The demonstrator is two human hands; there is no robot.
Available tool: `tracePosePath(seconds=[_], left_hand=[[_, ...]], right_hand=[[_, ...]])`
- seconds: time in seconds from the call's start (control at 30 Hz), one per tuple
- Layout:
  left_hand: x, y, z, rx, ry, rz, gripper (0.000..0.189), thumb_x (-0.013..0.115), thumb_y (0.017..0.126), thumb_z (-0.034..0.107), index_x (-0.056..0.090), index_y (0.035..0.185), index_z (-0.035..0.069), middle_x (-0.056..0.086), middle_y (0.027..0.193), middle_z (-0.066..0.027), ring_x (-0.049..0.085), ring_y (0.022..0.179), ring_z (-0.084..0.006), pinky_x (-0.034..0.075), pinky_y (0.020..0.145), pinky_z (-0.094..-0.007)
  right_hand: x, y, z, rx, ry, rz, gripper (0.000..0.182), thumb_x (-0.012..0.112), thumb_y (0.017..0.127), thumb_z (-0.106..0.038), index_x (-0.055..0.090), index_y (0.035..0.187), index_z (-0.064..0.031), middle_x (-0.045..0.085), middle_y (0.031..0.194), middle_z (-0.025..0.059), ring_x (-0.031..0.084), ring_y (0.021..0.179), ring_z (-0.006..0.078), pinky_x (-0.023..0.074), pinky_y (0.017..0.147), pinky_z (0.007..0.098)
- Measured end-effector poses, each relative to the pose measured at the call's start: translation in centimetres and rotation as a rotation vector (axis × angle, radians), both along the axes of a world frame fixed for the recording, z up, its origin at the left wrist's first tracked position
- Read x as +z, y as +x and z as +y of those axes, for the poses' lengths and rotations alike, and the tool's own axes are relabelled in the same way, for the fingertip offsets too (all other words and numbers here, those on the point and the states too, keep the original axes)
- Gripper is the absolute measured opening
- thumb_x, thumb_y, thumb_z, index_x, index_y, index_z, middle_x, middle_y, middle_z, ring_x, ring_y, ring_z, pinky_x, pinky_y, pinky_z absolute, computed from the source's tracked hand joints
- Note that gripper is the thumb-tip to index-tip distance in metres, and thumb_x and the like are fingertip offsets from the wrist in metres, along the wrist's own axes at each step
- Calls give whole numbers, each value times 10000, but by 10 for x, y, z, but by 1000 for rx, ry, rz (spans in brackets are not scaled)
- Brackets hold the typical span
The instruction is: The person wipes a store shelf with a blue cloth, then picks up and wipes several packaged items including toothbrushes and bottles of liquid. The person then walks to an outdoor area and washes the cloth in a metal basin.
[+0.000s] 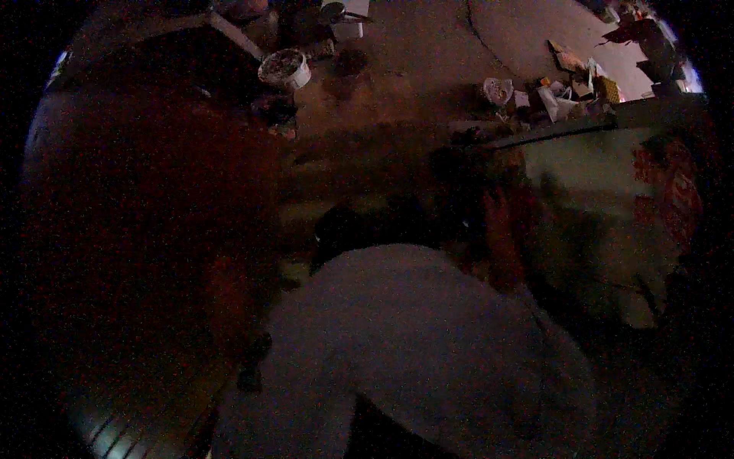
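Observation:
The picture is very dark and grainy. My right hand (pixel 496 207) reaches down past my grey shirt (pixel 401 321); its fingers are faint, and nothing held in them can be made out. Close to its right is a large pale sheet or bag (pixel 590 172) with red print at its far end. My left hand (pixel 222 272) is a dim reddish shape beside a broad dark red surface (pixel 143 201). Shadow hides its fingers and anything in them. A dark band or object (pixel 252 364) shows near my left sleeve.
On the floor (pixel 413 63) ahead stands a round white tub (pixel 297 74) with dark contents. Farther back is a small white container (pixel 348 30). Mixed clutter, including a clear plastic bag (pixel 498 90) and papers (pixel 553 103), lies at upper right. A dark cord (pixel 479 37) crosses the floor.

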State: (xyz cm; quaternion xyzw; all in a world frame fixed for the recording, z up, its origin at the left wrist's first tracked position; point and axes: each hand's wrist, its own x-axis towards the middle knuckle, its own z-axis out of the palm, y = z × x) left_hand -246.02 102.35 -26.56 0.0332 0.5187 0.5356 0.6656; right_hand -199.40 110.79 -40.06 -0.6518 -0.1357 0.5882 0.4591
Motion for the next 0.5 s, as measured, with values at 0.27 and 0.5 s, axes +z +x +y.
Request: tracePosePath(seconds=[0.27,0.5], left_hand=[[-3,93,-99,-187,-10,-80,231,514,825,212,545,999,62,585,967,-69,561,878,-220,466,766,-369],[151,31,-132,-261,75,-165,229,506,831,244,555,976,75,597,926,-57,565,866,-220,472,770,-365]], right_hand=[[-28,85,-249,-94,-89,-31,431,520,819,-327,475,1137,-39,534,1052,134,519,936,258,420,811,372],[127,88,-321,-212,76,-75,400,520,820,-316,494,1106,-37,550,1017,123,539,894,250,441,778,372]])
